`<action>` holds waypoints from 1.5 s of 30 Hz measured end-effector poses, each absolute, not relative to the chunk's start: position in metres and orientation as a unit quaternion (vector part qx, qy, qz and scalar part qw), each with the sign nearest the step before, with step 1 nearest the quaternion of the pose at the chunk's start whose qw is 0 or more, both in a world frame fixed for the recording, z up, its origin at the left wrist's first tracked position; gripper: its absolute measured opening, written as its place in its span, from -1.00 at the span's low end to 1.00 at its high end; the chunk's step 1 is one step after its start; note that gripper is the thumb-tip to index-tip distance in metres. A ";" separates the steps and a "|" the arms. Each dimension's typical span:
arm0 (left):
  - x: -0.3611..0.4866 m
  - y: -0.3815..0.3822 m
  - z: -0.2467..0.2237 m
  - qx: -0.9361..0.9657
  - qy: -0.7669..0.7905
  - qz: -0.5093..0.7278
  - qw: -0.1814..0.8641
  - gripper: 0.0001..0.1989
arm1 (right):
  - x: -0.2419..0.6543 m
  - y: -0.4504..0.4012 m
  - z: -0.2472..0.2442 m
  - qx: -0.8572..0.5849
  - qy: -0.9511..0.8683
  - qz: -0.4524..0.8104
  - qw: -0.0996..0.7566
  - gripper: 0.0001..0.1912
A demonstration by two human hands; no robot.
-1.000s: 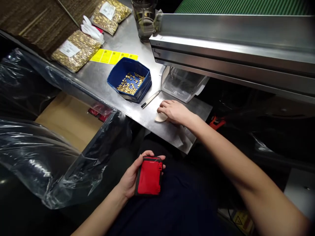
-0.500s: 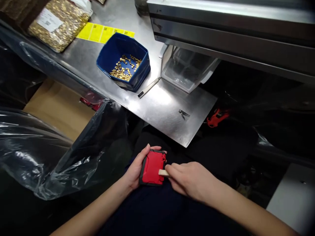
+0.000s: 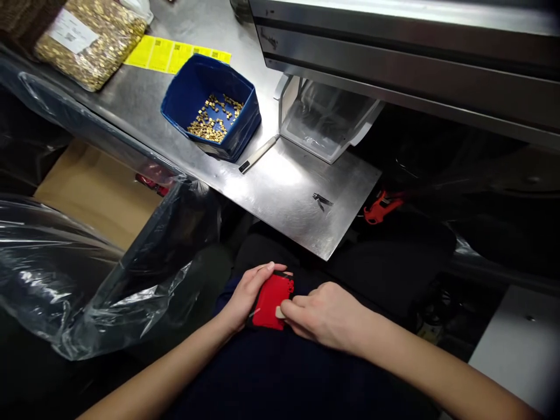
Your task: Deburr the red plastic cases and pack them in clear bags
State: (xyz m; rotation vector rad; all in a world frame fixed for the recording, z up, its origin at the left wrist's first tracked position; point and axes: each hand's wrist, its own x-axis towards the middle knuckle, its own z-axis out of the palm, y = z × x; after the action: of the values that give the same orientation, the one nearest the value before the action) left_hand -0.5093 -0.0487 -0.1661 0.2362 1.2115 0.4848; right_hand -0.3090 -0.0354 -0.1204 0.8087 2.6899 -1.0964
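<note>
Over my lap, my left hand (image 3: 245,298) grips a flat red plastic piece with a black edge (image 3: 268,298), its fingers round the left side and top. My right hand (image 3: 326,318) is closed on a cream-coloured flat stick (image 3: 279,312). Only the stick's tip shows; it touches or lies just above the right part of the red face, and the rest is hidden in the fist. Small raised details run along the piece's right edge, partly covered by my right fingers.
On the metal table (image 3: 297,221) are a blue bin (image 3: 245,125) with small brass pieces, a slim pale tool (image 3: 259,154), nail clippers (image 3: 322,200), yellow labels (image 3: 168,54) and a bag of brass parts (image 3: 94,44). A clear bin (image 3: 315,134), an orange tool (image 3: 381,207) and a plastic-lined carton (image 3: 96,192) stand around.
My right hand has shifted slightly left and down over the red piece, and less of the stick shows. The red piece looks tilted a little. The whole view has shifted slightly.
</note>
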 end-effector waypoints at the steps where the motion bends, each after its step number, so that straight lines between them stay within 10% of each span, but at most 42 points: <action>1: -0.510 -0.050 -0.167 0.136 0.566 0.232 0.779 -0.52 | -0.310 -0.036 -0.121 0.265 0.891 -0.364 0.056 -0.80; 45: -0.515 -0.050 -0.173 0.059 0.569 0.172 0.802 -0.42 | -0.323 -0.040 -0.103 0.417 0.799 -0.397 0.171 -0.83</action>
State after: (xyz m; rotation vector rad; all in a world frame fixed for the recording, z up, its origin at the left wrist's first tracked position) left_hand -0.5150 -0.0501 -0.1725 0.1261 1.2205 0.3678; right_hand -0.3227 -0.0399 -0.1026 1.1854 2.2692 -1.1285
